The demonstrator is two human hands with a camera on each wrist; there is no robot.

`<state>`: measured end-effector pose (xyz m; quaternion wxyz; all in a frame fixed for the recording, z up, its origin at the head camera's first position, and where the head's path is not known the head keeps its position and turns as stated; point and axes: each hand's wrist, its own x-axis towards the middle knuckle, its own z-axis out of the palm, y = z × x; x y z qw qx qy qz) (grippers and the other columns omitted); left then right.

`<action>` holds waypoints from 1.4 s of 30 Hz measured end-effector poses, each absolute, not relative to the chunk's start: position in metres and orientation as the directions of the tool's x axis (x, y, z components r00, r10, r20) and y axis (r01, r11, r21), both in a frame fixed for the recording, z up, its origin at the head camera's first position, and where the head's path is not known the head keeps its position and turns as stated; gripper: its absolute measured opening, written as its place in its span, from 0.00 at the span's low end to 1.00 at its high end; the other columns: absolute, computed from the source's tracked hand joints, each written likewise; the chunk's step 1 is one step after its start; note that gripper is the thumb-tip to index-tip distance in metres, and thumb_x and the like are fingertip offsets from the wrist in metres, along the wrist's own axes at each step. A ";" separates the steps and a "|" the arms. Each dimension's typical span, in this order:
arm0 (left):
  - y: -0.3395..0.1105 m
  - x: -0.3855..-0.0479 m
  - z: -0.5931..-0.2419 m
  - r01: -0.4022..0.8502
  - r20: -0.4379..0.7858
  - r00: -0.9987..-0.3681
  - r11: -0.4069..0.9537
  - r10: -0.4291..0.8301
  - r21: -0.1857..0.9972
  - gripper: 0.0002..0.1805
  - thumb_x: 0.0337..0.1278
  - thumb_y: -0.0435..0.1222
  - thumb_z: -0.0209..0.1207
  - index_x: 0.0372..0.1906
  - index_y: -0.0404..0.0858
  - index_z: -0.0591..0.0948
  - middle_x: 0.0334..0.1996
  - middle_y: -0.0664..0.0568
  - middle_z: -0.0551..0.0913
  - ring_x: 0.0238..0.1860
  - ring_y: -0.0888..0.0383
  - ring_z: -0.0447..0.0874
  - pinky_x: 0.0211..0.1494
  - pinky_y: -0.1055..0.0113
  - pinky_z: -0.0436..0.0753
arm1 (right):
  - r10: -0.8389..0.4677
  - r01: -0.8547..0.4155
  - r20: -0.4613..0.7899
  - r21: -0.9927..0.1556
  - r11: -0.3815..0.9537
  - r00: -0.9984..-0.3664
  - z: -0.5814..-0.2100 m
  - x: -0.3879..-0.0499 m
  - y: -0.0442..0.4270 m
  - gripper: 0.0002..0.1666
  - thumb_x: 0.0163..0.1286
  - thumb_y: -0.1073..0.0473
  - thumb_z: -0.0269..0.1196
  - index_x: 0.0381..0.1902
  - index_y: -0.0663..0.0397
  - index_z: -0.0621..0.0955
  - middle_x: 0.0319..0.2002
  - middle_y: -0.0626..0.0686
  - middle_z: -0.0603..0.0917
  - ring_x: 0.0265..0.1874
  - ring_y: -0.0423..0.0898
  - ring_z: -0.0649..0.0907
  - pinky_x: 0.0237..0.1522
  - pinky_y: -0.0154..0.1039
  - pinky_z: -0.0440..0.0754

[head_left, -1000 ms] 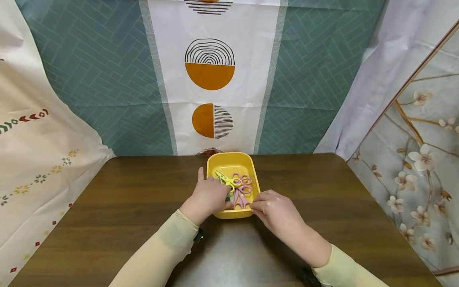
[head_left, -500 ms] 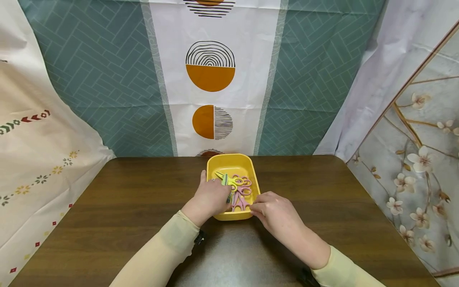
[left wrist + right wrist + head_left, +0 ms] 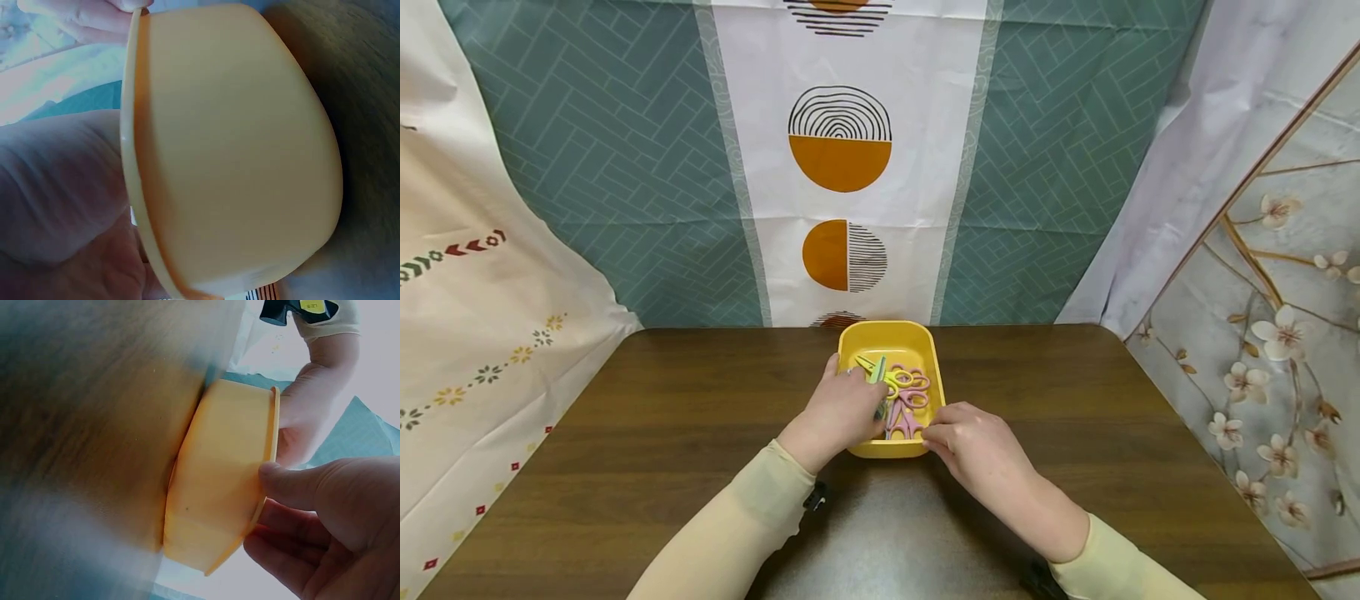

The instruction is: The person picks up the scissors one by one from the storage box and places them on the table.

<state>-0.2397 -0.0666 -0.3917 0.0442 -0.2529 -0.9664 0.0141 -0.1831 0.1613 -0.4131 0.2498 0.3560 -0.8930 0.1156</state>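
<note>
A yellow plastic bin [image 3: 887, 451] stands on the table, with several child-size scissors inside. My left hand [image 3: 835, 418] reaches over its left rim and seems to pinch green scissors [image 3: 878, 369], whose tip sticks up past the fingers; the grip itself is hidden. Yellow scissors [image 3: 898, 379] lie beside them, and pink scissors [image 3: 906, 427] lie to the right and in front. At the front right corner my right hand [image 3: 977, 442] pinches the bin's rim, thumb outside, as the right wrist view shows. The left wrist view holds mostly the bin's outer wall [image 3: 237, 137].
The dark wooden table [image 3: 700, 400] extends to both sides of the bin. Behind its far edge hangs a green and white patterned curtain [image 3: 850, 167]. Printed cloths flank the table at left and right.
The green scissors have turned more upright in my left hand and shifted slightly right. The bin has slid a little to the right. My right hand stays at the rim.
</note>
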 end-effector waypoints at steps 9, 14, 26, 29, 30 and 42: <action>-0.069 -0.237 -0.387 0.499 0.161 -0.851 0.865 0.500 -0.048 0.20 0.60 0.51 0.79 0.51 0.45 0.91 0.44 0.44 0.89 0.48 0.44 0.90 0.80 0.30 0.60 | -0.587 -0.706 0.515 -0.053 0.706 -0.625 -0.413 -0.184 0.162 0.11 0.59 0.62 0.86 0.38 0.51 0.95 0.38 0.47 0.90 0.42 0.46 0.89 0.44 0.44 0.91; -0.075 -0.231 -0.383 0.511 0.239 -0.830 0.859 0.504 -0.037 0.17 0.59 0.49 0.79 0.46 0.45 0.90 0.38 0.45 0.87 0.44 0.44 0.89 0.79 0.29 0.61 | -0.592 -0.711 0.497 -0.075 0.699 -0.634 -0.412 -0.185 0.162 0.12 0.58 0.63 0.86 0.39 0.52 0.95 0.38 0.46 0.91 0.42 0.45 0.89 0.45 0.44 0.91; -0.096 -0.221 -0.378 0.509 0.339 -0.806 0.861 0.486 -0.024 0.18 0.60 0.47 0.79 0.52 0.46 0.90 0.37 0.48 0.82 0.39 0.49 0.84 0.78 0.27 0.62 | -0.589 -0.713 0.521 -0.056 0.699 -0.618 -0.411 -0.185 0.163 0.10 0.59 0.62 0.86 0.37 0.50 0.95 0.38 0.46 0.90 0.42 0.45 0.89 0.43 0.44 0.90; -0.102 -0.220 -0.378 0.500 0.350 -0.809 0.866 0.473 -0.016 0.18 0.60 0.46 0.80 0.52 0.46 0.90 0.36 0.49 0.80 0.39 0.50 0.82 0.79 0.27 0.61 | -0.586 -0.707 0.517 -0.055 0.705 -0.624 -0.410 -0.184 0.162 0.10 0.60 0.62 0.86 0.37 0.51 0.95 0.38 0.46 0.90 0.41 0.45 0.88 0.43 0.45 0.90; -0.104 -0.220 -0.379 0.497 0.355 -0.808 0.867 0.470 -0.016 0.18 0.60 0.46 0.80 0.51 0.46 0.90 0.36 0.49 0.80 0.39 0.50 0.82 0.79 0.27 0.61 | -0.586 -0.707 0.515 -0.055 0.705 -0.625 -0.410 -0.184 0.162 0.10 0.60 0.62 0.85 0.38 0.51 0.95 0.38 0.46 0.90 0.41 0.45 0.88 0.43 0.45 0.90; -0.130 -0.213 -0.387 0.496 0.416 -0.783 0.868 0.462 -0.030 0.20 0.55 0.45 0.82 0.51 0.45 0.89 0.34 0.49 0.79 0.37 0.50 0.82 0.75 0.26 0.66 | -0.590 -0.709 0.512 -0.053 0.703 -0.624 -0.413 -0.186 0.162 0.09 0.61 0.61 0.85 0.38 0.51 0.95 0.37 0.47 0.90 0.41 0.46 0.88 0.42 0.46 0.90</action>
